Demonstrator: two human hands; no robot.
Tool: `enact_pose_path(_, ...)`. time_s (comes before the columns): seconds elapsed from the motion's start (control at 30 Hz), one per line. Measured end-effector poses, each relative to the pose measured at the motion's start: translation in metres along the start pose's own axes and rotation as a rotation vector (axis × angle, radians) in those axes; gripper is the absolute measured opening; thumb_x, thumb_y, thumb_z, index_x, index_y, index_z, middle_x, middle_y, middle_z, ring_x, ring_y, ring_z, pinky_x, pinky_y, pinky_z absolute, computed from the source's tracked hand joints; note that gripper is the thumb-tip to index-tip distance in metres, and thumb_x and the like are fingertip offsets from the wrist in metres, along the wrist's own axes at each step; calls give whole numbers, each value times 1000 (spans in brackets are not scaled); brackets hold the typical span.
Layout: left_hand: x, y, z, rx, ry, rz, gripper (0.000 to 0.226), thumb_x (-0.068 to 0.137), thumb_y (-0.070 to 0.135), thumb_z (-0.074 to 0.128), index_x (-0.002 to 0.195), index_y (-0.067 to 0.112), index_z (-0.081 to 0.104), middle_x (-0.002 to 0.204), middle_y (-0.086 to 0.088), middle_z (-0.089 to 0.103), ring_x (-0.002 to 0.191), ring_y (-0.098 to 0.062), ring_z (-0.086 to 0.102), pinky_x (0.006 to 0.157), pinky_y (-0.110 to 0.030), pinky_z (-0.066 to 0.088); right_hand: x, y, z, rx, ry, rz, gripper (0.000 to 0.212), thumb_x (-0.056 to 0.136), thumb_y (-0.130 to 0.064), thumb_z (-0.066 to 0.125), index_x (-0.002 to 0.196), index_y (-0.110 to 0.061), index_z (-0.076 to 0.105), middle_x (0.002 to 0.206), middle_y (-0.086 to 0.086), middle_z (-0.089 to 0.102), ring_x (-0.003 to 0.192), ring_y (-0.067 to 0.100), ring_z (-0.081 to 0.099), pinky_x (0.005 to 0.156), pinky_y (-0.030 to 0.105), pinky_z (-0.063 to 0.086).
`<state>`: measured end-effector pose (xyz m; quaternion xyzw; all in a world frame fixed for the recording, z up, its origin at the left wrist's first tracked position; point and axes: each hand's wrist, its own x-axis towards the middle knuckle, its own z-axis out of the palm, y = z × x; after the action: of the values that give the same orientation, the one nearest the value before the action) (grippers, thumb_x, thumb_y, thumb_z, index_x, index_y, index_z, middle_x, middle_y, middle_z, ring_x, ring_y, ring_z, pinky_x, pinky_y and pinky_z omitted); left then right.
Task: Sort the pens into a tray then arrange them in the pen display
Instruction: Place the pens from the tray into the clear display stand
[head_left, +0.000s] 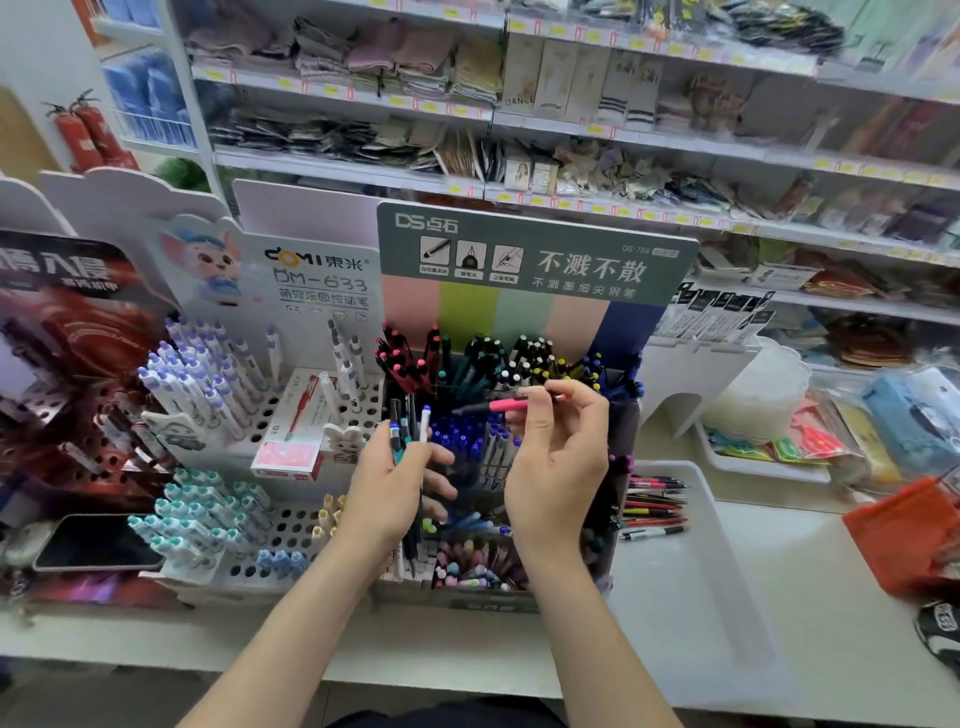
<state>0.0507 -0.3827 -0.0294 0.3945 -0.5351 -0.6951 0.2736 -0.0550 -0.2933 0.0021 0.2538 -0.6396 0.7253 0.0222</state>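
Observation:
My left hand (395, 483) grips a bunch of several pens (408, 423), held upright in front of the pen display (535, 260). My right hand (558, 457) pinches a single pen with a pink barrel (511, 405), lying level above the display's blue pens (462, 434). The display's back row holds several red, teal, black and yellow-tipped pens (493, 358). A white tray (691, 561) sits to the right of the display with several red and black pens (654, 506) at its far end.
A white peg-hole stand (291, 410) with purple and teal pens is on the left, a pink pen box (293, 431) lying on it. A phone (98, 543) lies at the far left. Shelves of goods rise behind. Red bags (904, 530) and packets sit right.

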Motion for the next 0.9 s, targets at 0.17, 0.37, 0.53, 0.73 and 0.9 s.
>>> enact_pose_path(0.17, 5, 11, -13, -68, 123, 87, 18, 110, 10, 45, 121, 19, 55, 123, 2, 70, 68, -24, 70, 50, -32, 50, 34, 5, 40, -193, -228, -231, 6, 107, -13, 64, 112, -9, 63, 91, -4, 73, 80, 13, 73, 73, 32, 60)
enact_pose_path(0.37, 16, 36, -21, -124, 103, 70, 21, 111, 10, 44, 131, 15, 51, 128, 3, 66, 81, -33, 79, 51, -32, 54, 67, 26, 72, -522, -478, -312, 12, 106, -21, 63, 110, -17, 73, 88, 1, 74, 83, 25, 63, 76, 46, 53)
enact_pose_path(0.53, 20, 51, -23, -73, 37, 96, 22, 112, 12, 43, 129, 18, 55, 124, -3, 69, 86, -35, 80, 54, -34, 55, 71, 28, 83, -684, -683, -411, 21, 103, -26, 63, 116, -24, 79, 104, 1, 77, 99, 30, 66, 87, 48, 54)
enact_pose_path(0.73, 19, 41, -25, -69, 95, 106, 9, 107, 13, 52, 114, 7, 54, 79, -11, 62, 63, -28, 54, 49, -36, 42, 67, 35, 81, -748, -507, -467, 17, 101, -30, 69, 110, -25, 82, 99, 2, 75, 94, 32, 62, 81, 47, 52)
enact_pose_path(0.9, 10, 37, -23, -251, 1, 24, 11, 109, 12, 51, 112, 5, 59, 86, -12, 62, 60, -20, 53, 48, -33, 41, 52, 27, 75, -960, -512, -525, 33, 103, -27, 57, 133, -25, 71, 118, 6, 64, 103, 32, 51, 83, 47, 45)
